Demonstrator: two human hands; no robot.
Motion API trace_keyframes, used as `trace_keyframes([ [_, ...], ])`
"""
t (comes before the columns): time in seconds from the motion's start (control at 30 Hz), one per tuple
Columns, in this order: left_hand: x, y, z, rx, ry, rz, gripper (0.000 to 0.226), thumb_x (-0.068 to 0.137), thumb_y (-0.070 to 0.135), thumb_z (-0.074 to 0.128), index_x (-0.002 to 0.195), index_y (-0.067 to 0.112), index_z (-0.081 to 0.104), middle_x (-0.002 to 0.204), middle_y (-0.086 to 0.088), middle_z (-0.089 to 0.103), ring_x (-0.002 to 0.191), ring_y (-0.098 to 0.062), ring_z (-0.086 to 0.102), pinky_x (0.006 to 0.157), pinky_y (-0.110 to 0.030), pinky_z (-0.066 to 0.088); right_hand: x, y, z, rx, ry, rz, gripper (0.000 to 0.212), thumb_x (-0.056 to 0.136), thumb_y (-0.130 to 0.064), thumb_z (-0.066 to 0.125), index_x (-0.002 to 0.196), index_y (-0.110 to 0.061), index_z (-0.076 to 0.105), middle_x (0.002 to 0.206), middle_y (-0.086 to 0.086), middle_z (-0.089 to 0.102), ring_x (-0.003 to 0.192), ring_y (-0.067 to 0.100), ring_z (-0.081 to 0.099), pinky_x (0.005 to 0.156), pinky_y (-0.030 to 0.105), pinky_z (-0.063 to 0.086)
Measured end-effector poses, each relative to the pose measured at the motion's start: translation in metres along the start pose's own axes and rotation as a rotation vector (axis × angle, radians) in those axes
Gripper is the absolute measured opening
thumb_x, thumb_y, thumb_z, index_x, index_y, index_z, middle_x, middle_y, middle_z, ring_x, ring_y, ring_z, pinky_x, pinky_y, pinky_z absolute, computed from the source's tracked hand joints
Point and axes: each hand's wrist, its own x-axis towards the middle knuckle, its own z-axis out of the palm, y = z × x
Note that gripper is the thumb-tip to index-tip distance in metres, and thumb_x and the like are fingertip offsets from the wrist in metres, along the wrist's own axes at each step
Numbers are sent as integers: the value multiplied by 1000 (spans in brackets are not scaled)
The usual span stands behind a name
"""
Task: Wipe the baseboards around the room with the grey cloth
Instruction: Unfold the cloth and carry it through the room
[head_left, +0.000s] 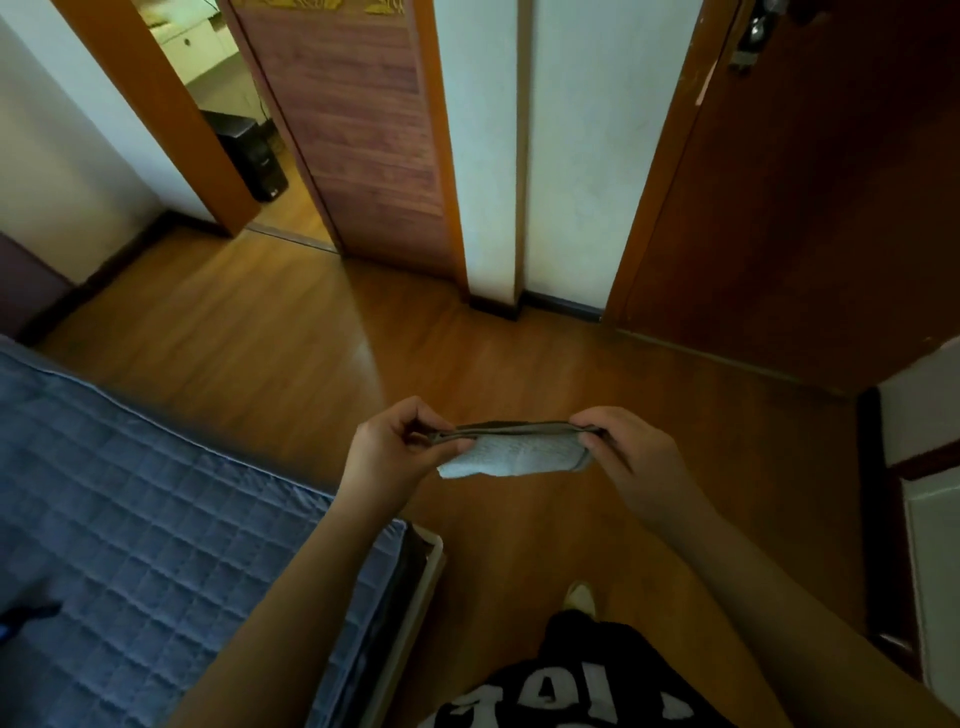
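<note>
A folded grey cloth (519, 453) is stretched between both hands, in the air above the wooden floor. My left hand (392, 451) pinches its left end and my right hand (626, 451) pinches its right end. A dark baseboard (561, 304) runs along the foot of the white wall ahead, between two door frames. Another dark baseboard (111, 267) lines the left wall down to the corner.
A bed with a blue quilted cover (156, 519) fills the lower left. An open doorway (244, 130) with a black box on its floor lies ahead left; a brown door (805, 182) stands ahead right. A white cabinet (930, 493) is at the right edge. Wooden floor (291, 338) lies between.
</note>
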Motion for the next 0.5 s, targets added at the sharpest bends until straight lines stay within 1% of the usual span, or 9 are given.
trace_keyframes([
  [0.07,26,9,1,25,26,-3,23,72,18,87,74,25,65,78,9,70,71,-11,66,65,-25,55,29,14,-10,36,-51,-20,17,98,-11,53,112,-15,62,110,-12,57,98,2,57,81,4,44],
  [0.17,57,16,0,56,73,13,24,74,15,85,75,28,64,82,12,69,75,-8,66,68,-20,53,74,30,-19,67,-116,-107,17,98,-19,48,111,-20,59,111,-13,56,102,0,56,82,9,47],
  [0.27,76,10,-11,-40,182,-16,34,76,9,82,74,38,64,85,13,69,81,-8,66,74,-22,54,120,31,-14,97,-124,-183,15,97,-14,54,109,-17,62,112,-10,59,104,1,58,86,13,49],
  [0.33,90,1,-23,-83,242,-44,36,75,10,82,75,42,64,85,13,69,82,-8,66,76,-23,54,155,26,-4,137,-106,-224,16,94,-12,57,108,-14,65,111,-7,63,105,3,60,87,14,50],
  [0.4,107,-9,-39,-107,296,-55,31,73,15,81,75,41,64,85,12,69,83,-9,67,76,-25,54,192,17,10,209,-108,-223,17,93,-13,59,110,-16,63,109,-8,63,105,2,61,86,13,50],
  [0.5,137,-27,-66,-76,371,-66,31,76,5,82,80,30,63,87,12,70,83,-8,68,77,-23,55,252,4,32,303,-153,-213,22,94,-15,60,116,-18,61,112,-13,61,109,-1,59,86,13,51],
])
